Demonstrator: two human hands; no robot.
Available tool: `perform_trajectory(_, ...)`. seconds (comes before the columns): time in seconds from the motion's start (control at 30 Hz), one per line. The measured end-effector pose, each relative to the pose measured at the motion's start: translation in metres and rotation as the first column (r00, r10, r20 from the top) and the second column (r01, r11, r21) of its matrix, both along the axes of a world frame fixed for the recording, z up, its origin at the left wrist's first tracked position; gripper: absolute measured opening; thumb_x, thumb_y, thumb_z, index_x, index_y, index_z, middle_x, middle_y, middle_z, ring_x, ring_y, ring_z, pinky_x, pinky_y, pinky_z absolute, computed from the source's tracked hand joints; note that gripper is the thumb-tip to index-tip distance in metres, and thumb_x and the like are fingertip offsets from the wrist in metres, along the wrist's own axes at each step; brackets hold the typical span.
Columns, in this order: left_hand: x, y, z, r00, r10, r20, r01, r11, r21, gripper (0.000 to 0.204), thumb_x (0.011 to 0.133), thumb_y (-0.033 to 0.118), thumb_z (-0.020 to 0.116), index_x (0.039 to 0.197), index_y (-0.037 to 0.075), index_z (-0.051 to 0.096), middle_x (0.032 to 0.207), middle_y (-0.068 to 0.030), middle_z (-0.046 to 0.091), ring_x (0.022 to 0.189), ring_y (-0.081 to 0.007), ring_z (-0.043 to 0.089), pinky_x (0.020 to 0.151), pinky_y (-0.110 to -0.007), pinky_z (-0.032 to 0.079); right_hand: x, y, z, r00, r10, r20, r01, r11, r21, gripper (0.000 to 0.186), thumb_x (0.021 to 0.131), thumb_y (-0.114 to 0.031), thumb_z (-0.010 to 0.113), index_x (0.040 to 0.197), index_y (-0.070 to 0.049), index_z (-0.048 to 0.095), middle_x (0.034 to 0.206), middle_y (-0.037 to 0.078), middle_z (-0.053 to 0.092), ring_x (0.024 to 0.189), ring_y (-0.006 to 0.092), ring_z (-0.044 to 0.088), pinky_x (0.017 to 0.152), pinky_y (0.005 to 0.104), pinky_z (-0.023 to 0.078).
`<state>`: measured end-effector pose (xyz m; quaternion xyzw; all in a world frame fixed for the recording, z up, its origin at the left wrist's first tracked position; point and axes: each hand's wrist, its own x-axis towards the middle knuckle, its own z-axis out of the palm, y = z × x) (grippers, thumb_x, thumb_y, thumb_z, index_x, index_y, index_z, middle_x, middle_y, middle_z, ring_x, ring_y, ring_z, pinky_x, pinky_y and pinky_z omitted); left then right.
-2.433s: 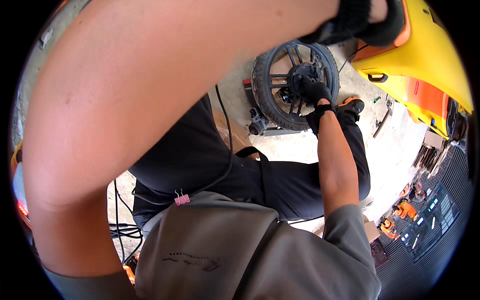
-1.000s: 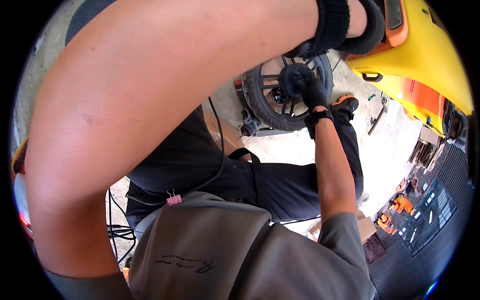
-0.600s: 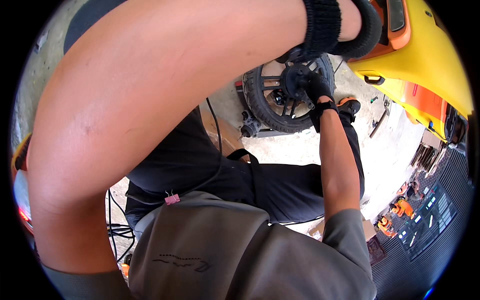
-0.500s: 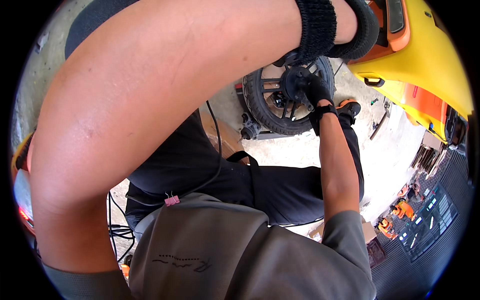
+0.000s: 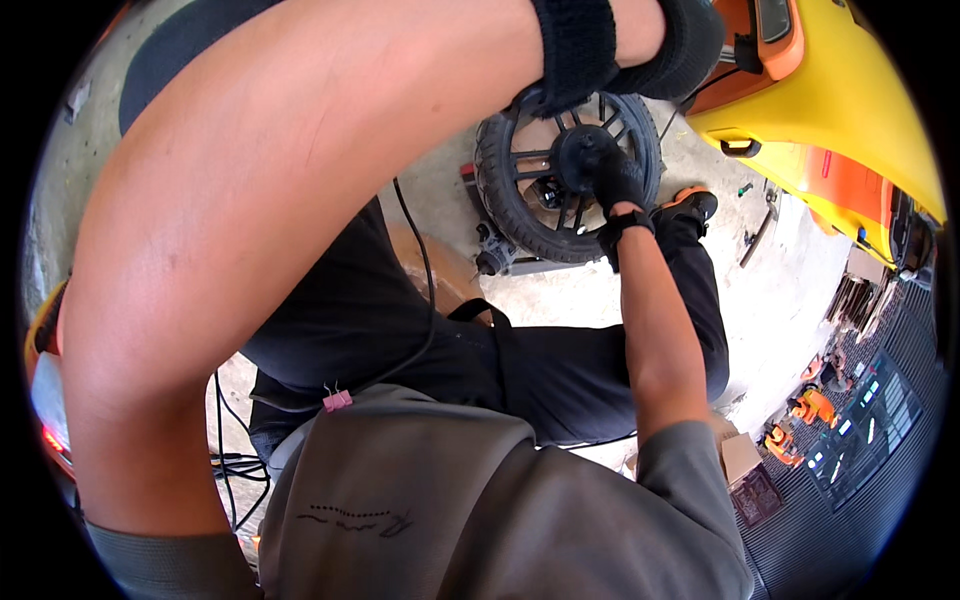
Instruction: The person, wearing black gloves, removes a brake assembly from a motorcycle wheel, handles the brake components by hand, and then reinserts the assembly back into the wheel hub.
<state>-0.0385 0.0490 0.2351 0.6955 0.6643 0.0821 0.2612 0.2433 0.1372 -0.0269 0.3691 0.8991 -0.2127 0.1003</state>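
A black spoked wheel with a treaded tyre (image 5: 497,205) lies tilted on the floor ahead of me, its round hub (image 5: 578,150) facing up. My right hand (image 5: 618,182), in a black glove, rests at the hub's right side; its fingers blend into the dark metal, so their grip cannot be made out. My left arm crosses the top of the picture over the wheel's far edge. At its end my left hand (image 5: 690,45), also black-gloved, is beside the yellow and orange vehicle body (image 5: 830,95). Its fingers are hidden, and so is whatever they touch.
A dark metal part (image 5: 493,248) lies left of the tyre. My shoe (image 5: 690,205) stands right of the wheel, with a long tool (image 5: 762,232) on the floor beyond. A black cable (image 5: 428,290) runs past my leg. People in orange (image 5: 815,407) are far right.
My left forearm and hand have shifted left, away from the vehicle body. My right hand stays at the hub, which shows more of its round face now. The whole view has shifted slightly.
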Motion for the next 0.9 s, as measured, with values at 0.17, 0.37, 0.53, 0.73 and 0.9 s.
perform_trajectory(0.17,0.004,-0.001,-0.002,1.000,-0.005,0.007,0.005,1.000,-0.003,0.028,0.084,0.022,0.061,0.097,-0.001,0.070,0.092,-0.0217,0.070,0.086,-0.0344,0.069,0.076,-0.042,0.054,-0.017,-0.005,0.022,0.951,0.128,0.283,-0.127,0.992,-0.024,0.045,0.084,-0.036,0.067,0.123,-0.014,0.064,0.115,0.019,0.067,0.106,0.0394,0.064,0.088,0.0480,0.052)
perform_trajectory(0.37,0.002,-0.008,0.002,1.000,-0.002,0.007,0.002,1.000,-0.003,0.027,0.084,0.021,0.061,0.097,-0.001,0.070,0.092,-0.0215,0.070,0.086,-0.0342,0.069,0.076,-0.042,0.054,-0.005,-0.009,0.000,0.988,-0.150,-0.018,0.145,0.973,-0.181,0.053,0.079,-0.032,0.075,0.127,-0.012,0.061,0.119,0.018,0.067,0.111,0.0382,0.063,0.093,0.0465,0.050)
perform_trajectory(0.53,0.002,-0.023,0.005,1.000,-0.005,0.002,0.005,1.000,-0.011,0.027,0.084,0.021,0.060,0.097,-0.001,0.070,0.092,-0.0213,0.070,0.086,-0.0341,0.069,0.076,-0.042,0.054,-0.003,-0.030,0.010,0.987,-0.161,0.019,0.162,0.983,-0.084,0.056,0.080,-0.040,0.074,0.126,-0.012,0.061,0.119,0.018,0.067,0.112,0.0387,0.063,0.093,0.0471,0.050)
perform_trajectory(0.73,0.005,-0.014,0.008,0.998,-0.056,0.043,0.055,0.998,0.030,0.026,0.084,0.020,0.060,0.097,-0.001,0.070,0.092,-0.0211,0.070,0.086,-0.0340,0.069,0.076,-0.042,0.054,0.001,-0.035,0.028,0.887,-0.193,0.420,0.249,0.965,-0.082,0.069,0.078,-0.056,0.070,0.127,-0.009,0.061,0.126,0.020,0.064,0.116,0.0395,0.060,0.097,0.0470,0.048)
perform_trajectory(0.9,0.005,-0.028,0.014,0.997,-0.054,0.049,0.052,0.998,0.038,0.026,0.085,0.019,0.060,0.097,-0.001,0.070,0.092,-0.0209,0.070,0.086,-0.0339,0.069,0.076,-0.041,0.055,0.005,-0.045,-0.006,0.947,-0.265,0.181,0.282,0.957,-0.073,0.069,0.078,-0.049,0.073,0.131,-0.006,0.060,0.126,0.022,0.063,0.117,0.0409,0.060,0.098,0.0486,0.047)
